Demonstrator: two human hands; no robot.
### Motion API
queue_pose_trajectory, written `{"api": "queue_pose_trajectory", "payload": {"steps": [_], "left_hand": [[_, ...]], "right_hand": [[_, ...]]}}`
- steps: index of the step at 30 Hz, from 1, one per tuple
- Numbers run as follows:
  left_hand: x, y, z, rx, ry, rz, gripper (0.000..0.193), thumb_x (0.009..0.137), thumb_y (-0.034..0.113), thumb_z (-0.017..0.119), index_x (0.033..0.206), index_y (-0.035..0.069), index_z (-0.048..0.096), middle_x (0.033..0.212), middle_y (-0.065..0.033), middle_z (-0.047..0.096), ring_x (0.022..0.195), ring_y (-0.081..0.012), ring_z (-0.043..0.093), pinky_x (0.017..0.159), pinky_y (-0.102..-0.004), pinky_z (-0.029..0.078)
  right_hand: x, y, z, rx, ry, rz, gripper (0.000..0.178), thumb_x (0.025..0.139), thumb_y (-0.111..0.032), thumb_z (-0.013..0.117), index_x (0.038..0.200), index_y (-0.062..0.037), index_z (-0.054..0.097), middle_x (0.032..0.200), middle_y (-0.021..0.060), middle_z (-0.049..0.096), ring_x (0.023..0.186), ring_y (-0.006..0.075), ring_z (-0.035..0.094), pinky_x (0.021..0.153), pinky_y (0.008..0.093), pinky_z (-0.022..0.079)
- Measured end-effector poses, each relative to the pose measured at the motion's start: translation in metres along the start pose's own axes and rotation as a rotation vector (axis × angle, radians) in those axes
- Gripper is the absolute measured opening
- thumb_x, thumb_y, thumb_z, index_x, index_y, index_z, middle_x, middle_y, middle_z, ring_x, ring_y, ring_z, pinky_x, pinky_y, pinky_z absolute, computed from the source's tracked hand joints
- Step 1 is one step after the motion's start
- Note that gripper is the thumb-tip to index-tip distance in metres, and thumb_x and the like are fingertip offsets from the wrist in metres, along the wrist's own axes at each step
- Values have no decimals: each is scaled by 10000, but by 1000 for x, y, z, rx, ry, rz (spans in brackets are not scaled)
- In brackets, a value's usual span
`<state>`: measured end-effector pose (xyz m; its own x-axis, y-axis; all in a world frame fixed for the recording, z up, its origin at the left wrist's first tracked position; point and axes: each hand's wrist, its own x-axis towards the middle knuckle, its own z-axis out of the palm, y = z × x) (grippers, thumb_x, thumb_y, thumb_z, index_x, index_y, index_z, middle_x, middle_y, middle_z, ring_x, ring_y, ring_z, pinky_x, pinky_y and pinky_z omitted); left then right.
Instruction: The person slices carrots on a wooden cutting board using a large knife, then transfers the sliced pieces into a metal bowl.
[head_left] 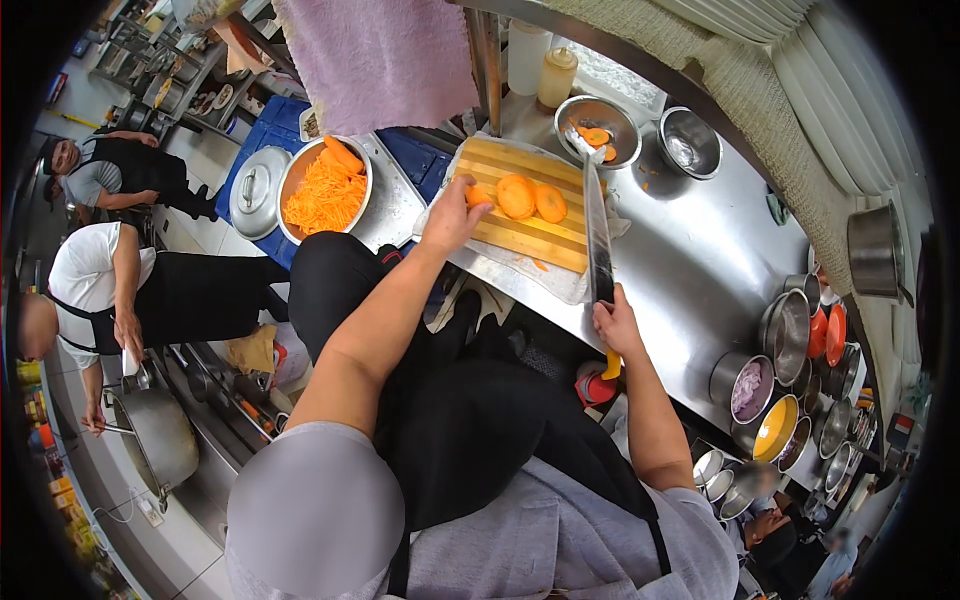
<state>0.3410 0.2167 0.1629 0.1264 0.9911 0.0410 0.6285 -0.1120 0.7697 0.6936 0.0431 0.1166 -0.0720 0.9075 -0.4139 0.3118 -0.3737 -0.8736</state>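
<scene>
Orange carrot [480,195], seemingly steadied on the board [530,238], is gripped by the left hand [453,214]; the right hand [617,322] clasps a knife [597,225].

the cutting board [530,240] was striped honey and brown, the carrot pieces [516,197] glowed orange, the hanging towel [375,50] looked pink (almost lilac, to me), the apron [460,430] was black, the shirt [505,525] grey
</scene>
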Motion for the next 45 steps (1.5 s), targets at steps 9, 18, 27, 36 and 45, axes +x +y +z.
{"api": "queue_pose_trajectory", "payload": {"steps": [9,18,27,36,45], "left_hand": [[90,12,-6,413,-92,-109,602,861,330,778,1330,94,483,1242,-243,624,1136,-443,623,963,-504,520],[52,49,53,456,-110,227,810,789,290,828,1485,146,438,1420,-202,511,1271,-409,527,1041,-497,484],[46,44,46,449,-276,100,968,716,304,893,1535,171,393,1416,-212,516,1307,-428,498,1092,-470,453],[74,5,35,308,-331,86,835,787,209,832,1520,161,434,1403,-204,569,1314,-372,533,1101,-451,447],[106,38,48,669,-638,149,766,696,193,885,1396,144,578,1353,-201,609,1227,-360,600,1026,-425,501]], "right_hand": [[4,-14,-8,87,15,105,337,980,-61,604,1252,-60,403,671,69,594,462,141,550,422,305,454],[1,-12,-8,117,60,113,357,969,-90,633,1232,-24,400,666,95,620,460,157,572,423,329,461],[0,-20,-6,93,77,105,300,962,-89,625,1184,-20,435,658,90,621,461,167,578,441,337,472],[1,-16,-7,84,88,102,275,959,-101,632,1142,-23,442,660,96,633,469,170,594,451,334,488],[-1,-13,-7,74,94,99,271,979,-101,623,1154,-17,434,673,106,647,472,169,595,456,332,486]]}}
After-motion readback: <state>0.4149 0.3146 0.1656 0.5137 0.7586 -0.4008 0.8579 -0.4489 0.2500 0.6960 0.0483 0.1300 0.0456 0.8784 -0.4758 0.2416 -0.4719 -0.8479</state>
